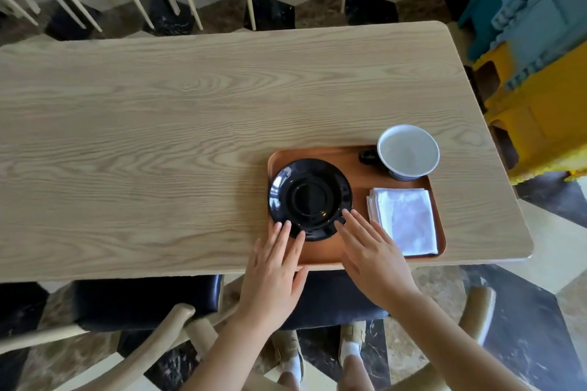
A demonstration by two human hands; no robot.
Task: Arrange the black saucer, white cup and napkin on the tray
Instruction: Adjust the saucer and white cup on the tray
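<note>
A brown tray lies at the table's near right edge. The black saucer rests on its left half. The white cup, dark outside with a black handle pointing left, stands at the tray's far right corner. A folded white napkin lies flat on the tray's right half, in front of the cup. My left hand is flat with fingers apart, fingertips touching the saucer's near-left rim. My right hand is also flat, fingertips at the saucer's near-right rim. Neither hand grips anything.
The long light wooden table stretches left and back. Dark-cushioned chairs stand under its near edge, with more chair legs beyond the far edge. Yellow and blue crates are stacked to the right of the table.
</note>
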